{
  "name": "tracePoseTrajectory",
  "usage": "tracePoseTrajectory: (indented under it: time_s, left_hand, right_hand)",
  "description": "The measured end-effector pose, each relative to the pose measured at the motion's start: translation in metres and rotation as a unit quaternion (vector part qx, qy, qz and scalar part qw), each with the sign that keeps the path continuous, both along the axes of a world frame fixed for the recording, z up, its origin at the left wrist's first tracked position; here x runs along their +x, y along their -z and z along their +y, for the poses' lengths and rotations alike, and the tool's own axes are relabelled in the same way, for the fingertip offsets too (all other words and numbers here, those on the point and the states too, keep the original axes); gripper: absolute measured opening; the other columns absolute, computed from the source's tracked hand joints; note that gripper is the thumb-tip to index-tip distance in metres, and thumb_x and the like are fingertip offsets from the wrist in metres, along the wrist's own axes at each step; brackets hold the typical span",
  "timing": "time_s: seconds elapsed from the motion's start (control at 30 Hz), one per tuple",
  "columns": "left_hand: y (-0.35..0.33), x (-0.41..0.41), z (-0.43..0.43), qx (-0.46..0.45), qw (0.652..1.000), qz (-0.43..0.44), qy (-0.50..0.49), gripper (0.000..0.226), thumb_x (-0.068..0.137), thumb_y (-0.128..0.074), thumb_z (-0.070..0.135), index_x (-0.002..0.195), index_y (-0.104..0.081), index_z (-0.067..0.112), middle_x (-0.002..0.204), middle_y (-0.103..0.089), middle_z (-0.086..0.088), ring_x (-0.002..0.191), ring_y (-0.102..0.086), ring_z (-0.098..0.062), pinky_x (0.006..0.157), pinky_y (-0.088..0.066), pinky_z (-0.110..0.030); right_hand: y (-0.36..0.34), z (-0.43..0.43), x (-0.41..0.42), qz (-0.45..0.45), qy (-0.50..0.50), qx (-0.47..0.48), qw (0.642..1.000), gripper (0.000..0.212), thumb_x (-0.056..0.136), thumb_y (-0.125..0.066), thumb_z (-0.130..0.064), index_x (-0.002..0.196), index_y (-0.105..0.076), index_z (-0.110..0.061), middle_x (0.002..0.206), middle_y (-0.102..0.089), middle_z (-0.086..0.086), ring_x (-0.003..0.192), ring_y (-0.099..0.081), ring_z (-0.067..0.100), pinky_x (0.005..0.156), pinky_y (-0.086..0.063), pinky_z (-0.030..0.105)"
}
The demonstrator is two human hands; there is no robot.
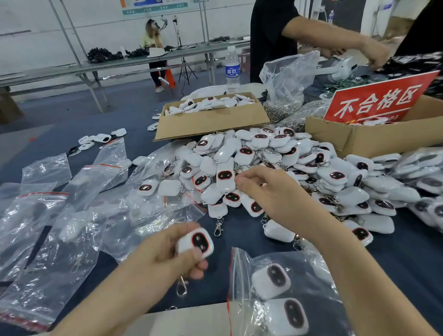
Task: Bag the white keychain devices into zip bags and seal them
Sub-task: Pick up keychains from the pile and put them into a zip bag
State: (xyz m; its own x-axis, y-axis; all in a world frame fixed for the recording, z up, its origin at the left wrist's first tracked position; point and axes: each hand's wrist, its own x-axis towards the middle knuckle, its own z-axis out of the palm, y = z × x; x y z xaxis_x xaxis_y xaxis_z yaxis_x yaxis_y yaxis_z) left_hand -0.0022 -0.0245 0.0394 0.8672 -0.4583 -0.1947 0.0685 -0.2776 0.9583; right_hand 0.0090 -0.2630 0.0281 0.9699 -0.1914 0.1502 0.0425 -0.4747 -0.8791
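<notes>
Head view showed your left hand (166, 254) close to you above the desk (422, 271), its fingers curled round one white keychain device (196, 243), dark oval face up, with its metal clasp (181, 286) hanging below your palm. Your right hand (270, 190) was over the big pile of devices (304, 158) at the middle of the desk, fingers bent and drawn together at the pile. Whether they gripped anything could not be told. Just beside your right forearm lay a zip bag (296, 262) with two devices inside, its red-lined edge facing left. Empty zip bags (34, 230) were scattered at the left, and a cardboard box (211, 122) of more devices stood behind the pile.
</notes>
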Motion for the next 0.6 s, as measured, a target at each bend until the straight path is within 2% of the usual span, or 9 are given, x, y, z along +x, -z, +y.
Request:
tracePoseTrajectory:
  time_s: [0.07,0.17,0.23,0.27,0.33,0.4,0.47,0.53,0.6]
  left_hand:
    - [0.01,-0.014,0.006,0.026,0.999,0.039,0.02,0.027,0.095,-0.06,-0.002,0.118,-0.064,0.012,0.082,-0.076,-0.012,0.07,-0.07,-0.016,0.066,-0.055,-0.023]
    - [0.017,-0.028,0.001,0.034,0.997,0.063,0.016,0.03,0.093,-0.065,-0.002,0.119,-0.064,0.013,0.084,-0.076,-0.016,0.074,-0.073,-0.024,0.066,-0.057,-0.026]
    - [0.02,-0.034,-0.01,0.061,0.997,0.044,0.014,0.029,0.09,-0.071,0.003,0.115,-0.062,0.012,0.079,-0.073,-0.015,0.064,-0.068,-0.02,0.057,-0.053,-0.025]
    - [0.022,-0.037,-0.015,0.077,0.996,0.032,0.012,0.026,0.089,-0.073,0.007,0.112,-0.062,0.012,0.078,-0.071,-0.016,0.062,-0.065,-0.019,0.058,-0.053,-0.03]
    - [0.026,-0.041,-0.025,0.091,0.996,0.019,-0.008,0.017,0.091,-0.073,0.015,0.106,-0.065,0.015,0.081,-0.074,-0.013,0.064,-0.065,-0.017,0.071,-0.057,-0.038]
    - [0.027,-0.045,-0.031,0.099,0.995,0.001,-0.014,0.01,0.094,-0.069,0.026,0.104,-0.07,0.024,0.083,-0.077,-0.001,0.066,-0.067,-0.009,0.073,-0.056,-0.028]
    - [0.026,-0.051,-0.036,0.105,0.994,-0.015,-0.005,0.017,0.09,-0.071,0.043,0.104,-0.072,0.032,0.089,-0.076,0.013,0.074,-0.07,-0.002,0.074,-0.055,-0.018]
    - [0.027,-0.055,-0.039,0.11,0.994,-0.024,-0.014,0.027,0.078,-0.079,0.05,0.101,-0.071,0.038,0.087,-0.074,0.017,0.077,-0.07,-0.006,0.076,-0.055,-0.022]
    - [0.03,-0.058,-0.043,0.117,0.992,-0.033,-0.018,0.025,0.081,-0.08,0.04,0.101,-0.067,0.034,0.079,-0.072,0.013,0.081,-0.07,-0.014,0.08,-0.055,-0.027]
  right_hand:
    - [0.001,0.0,-0.002,0.01,0.011,-0.049,0.999,0.015,0.1,-0.054,-0.039,0.106,-0.066,-0.032,0.095,-0.063,-0.021,0.085,-0.056,-0.008,0.069,-0.038,0.008]
    - [0.003,-0.001,-0.006,0.024,0.026,-0.138,0.99,0.025,0.102,-0.051,-0.036,0.121,-0.062,-0.025,0.121,-0.061,-0.011,0.111,-0.056,0.009,0.083,-0.037,0.022]
    - [0.006,-0.002,-0.007,0.049,0.042,-0.212,0.975,0.036,0.102,-0.05,-0.036,0.136,-0.053,-0.022,0.14,-0.05,0.0,0.129,-0.045,0.019,0.097,-0.036,0.028]
    - [0.008,-0.003,-0.008,0.066,0.049,-0.25,0.965,0.042,0.102,-0.05,-0.035,0.142,-0.047,-0.022,0.148,-0.042,0.004,0.137,-0.036,0.022,0.107,-0.033,0.032]
    - [0.012,-0.004,-0.009,0.1,0.057,-0.302,0.946,0.049,0.102,-0.048,-0.035,0.148,-0.038,-0.022,0.158,-0.03,0.008,0.146,-0.024,0.026,0.118,-0.024,0.041]
    - [0.015,-0.005,-0.009,0.118,0.057,-0.318,0.939,0.051,0.102,-0.047,-0.034,0.149,-0.035,-0.021,0.156,-0.033,0.008,0.142,-0.028,0.028,0.116,-0.028,0.042]
    - [0.016,-0.006,-0.009,0.121,0.057,-0.32,0.938,0.048,0.102,-0.047,-0.034,0.147,-0.036,-0.02,0.148,-0.043,0.007,0.133,-0.039,0.029,0.105,-0.037,0.042]
    - [0.016,-0.005,-0.008,0.123,0.053,-0.32,0.938,0.048,0.102,-0.047,-0.033,0.146,-0.034,-0.021,0.141,-0.049,0.007,0.124,-0.048,0.031,0.098,-0.041,0.042]
    - [0.018,-0.003,-0.008,0.121,0.055,-0.323,0.937,0.049,0.101,-0.048,-0.034,0.146,-0.033,-0.021,0.139,-0.05,0.008,0.122,-0.05,0.031,0.096,-0.042,0.042]
